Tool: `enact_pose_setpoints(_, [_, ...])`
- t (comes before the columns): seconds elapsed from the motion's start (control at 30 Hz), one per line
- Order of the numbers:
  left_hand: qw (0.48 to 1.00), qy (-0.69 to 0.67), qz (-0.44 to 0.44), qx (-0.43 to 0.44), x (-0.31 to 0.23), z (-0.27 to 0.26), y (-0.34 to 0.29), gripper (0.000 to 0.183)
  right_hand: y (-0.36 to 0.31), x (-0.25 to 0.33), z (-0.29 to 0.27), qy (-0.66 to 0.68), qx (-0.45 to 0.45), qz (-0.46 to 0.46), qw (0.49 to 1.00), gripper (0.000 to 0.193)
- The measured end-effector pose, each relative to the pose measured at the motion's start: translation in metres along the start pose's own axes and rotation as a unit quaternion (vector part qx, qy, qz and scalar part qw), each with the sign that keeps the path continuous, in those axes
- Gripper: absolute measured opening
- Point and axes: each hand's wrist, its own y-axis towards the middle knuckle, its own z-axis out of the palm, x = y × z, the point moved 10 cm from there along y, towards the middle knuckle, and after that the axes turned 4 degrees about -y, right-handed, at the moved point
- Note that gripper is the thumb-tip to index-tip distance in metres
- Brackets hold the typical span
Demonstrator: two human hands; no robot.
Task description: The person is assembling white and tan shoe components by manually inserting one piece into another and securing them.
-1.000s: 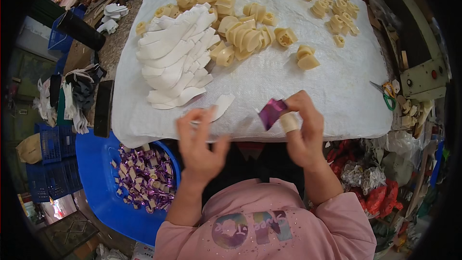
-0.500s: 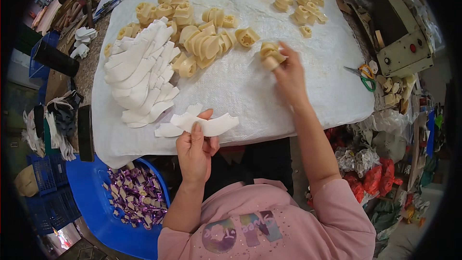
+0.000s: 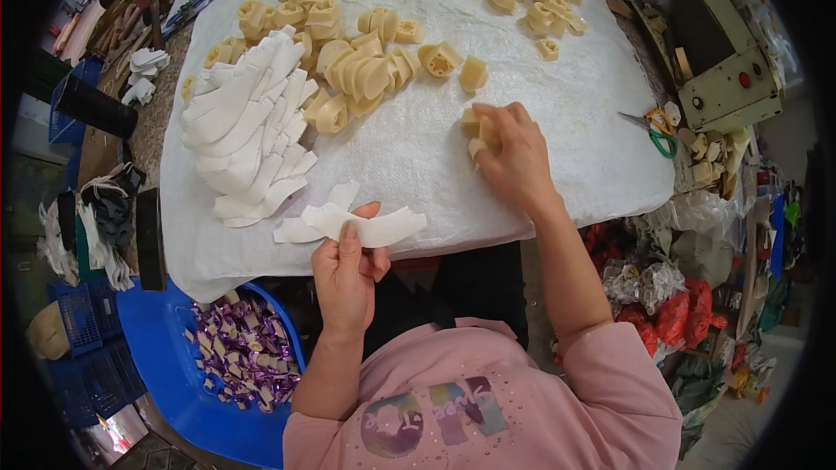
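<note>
our left hand [image 3: 348, 265] pinches a strip [image 3: 394, 228], its long axis running left to right, near the cloth [image 3: 392, 161]'s front edge. a roll [image 3: 469, 124] lies forward and rightward of it, under our curled right hand [image 3: 514, 150]; whether gripped, we cannot tell.

White strip [image 3: 396, 225] held; beige pieces [image 3: 468, 127] gripped

White-covered worktable [image 3: 601, 122]; blue crates [image 3: 80, 306] stacked left; grey-green metal box [image 3: 728, 92] right.
</note>
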Motion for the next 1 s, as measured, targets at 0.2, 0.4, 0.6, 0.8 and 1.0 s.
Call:
enact_pose_setpoints(0.2, [1.000, -0.028, 0.000, 0.000, 0.004, 0.002, 0.003, 0.036, -0.032, 0.016, 0.004, 0.021, 0.075, -0.114, 0.990, 0.051])
enact_pose_setpoints(0.4, [0.997, -0.070, 0.013, 0.010, -0.003, 0.009, 0.004, 0.041, -0.052, 0.003, -0.003, -0.006, 0.029, -0.095, 0.995, 0.051])
enact_pose_setpoints(0.6, [0.998, -0.058, 0.009, 0.010, -0.002, 0.004, 0.001, 0.043, -0.067, 0.007, -0.022, -0.103, -0.074, -0.144, 0.981, 0.048])
enact_pose_setpoints(0.8, [0.998, -0.017, 0.064, 0.002, -0.009, -0.003, -0.007, 0.041, -0.077, 0.037, -0.033, 0.380, -0.034, -0.098, 0.919, 0.034])
enact_pose_setpoints(1.0, [0.995, -0.037, 0.092, 0.017, -0.020, 0.010, -0.018, 0.038, -0.086, 0.115, -0.018, 0.407, -0.023, -0.261, 0.875, 0.039])
